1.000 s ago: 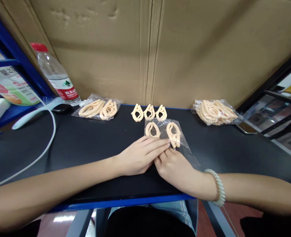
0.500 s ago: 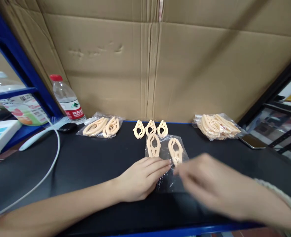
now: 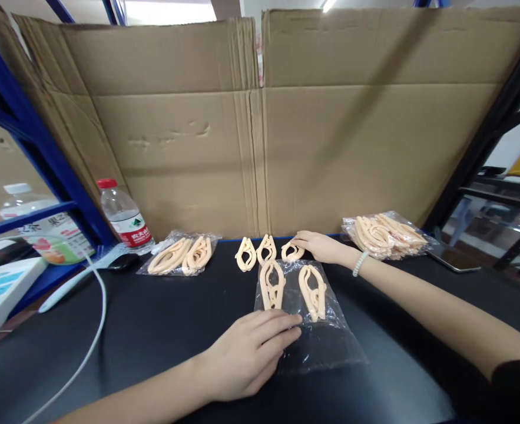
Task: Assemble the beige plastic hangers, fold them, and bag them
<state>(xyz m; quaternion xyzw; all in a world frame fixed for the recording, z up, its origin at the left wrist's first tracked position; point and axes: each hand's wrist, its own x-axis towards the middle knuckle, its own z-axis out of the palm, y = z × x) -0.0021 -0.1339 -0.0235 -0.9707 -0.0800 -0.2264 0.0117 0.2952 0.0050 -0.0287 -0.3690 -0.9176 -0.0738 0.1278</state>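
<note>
A clear plastic bag (image 3: 325, 350) lies on the black table with two beige folded travel hangers inside, a left one (image 3: 272, 285) and a right one (image 3: 313, 292). My left hand (image 3: 255, 353) rests palm down over the bag's left part, fingers stretched out; its thumb is hidden. Behind the bag, a row holds a left folded hanger (image 3: 245, 254), a middle one (image 3: 267, 248) and a right one (image 3: 288, 253). My right hand (image 3: 324, 246) reaches past the bag, its fingers closed on the right hanger of that row and partly covering it.
Bagged hangers lie at the back left (image 3: 180, 256) and back right (image 3: 386, 235). A phone (image 3: 454, 259) sits beside the right bag. At left stand a red-capped water bottle (image 3: 125, 218), a black mouse (image 3: 123, 262) and a white cable (image 3: 103, 306). A cardboard wall (image 3: 175, 147) closes the back.
My right hand has moved from the front of the bag to the back row and taken hold of the right hanger. The left hand stays on the bag. The view has tilted up.
</note>
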